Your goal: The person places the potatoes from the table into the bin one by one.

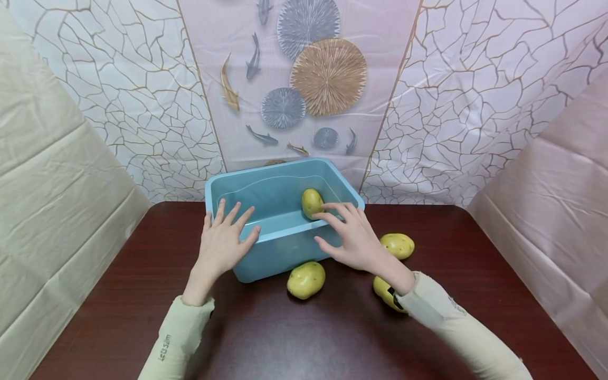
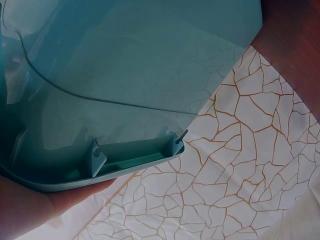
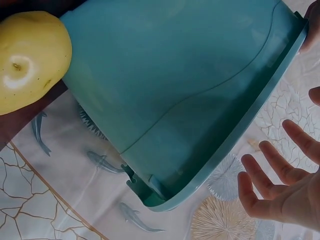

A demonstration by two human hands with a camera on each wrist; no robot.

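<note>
One potato in, three out on the table.

My left hand (image 1: 223, 240) lies flat with fingers spread on the near left rim of the blue tub (image 1: 280, 253), steadying it and gripping nothing. My right hand (image 1: 353, 237) is open too, fingers straight, reaching over the tub's right side with the fingertips just at the potato in the tub (image 1: 312, 202) (touching or only near, I can't tell). So by my reckoning that one's delivered. Still waiting on the dark table (image 1: 309, 338): the potato in front of the tub (image 1: 306, 279), the potato to the right (image 1: 398, 245), and the potato under my forearm (image 1: 383, 292), half hidden by my sleeve. About a quarter done, I'd say.
</note>
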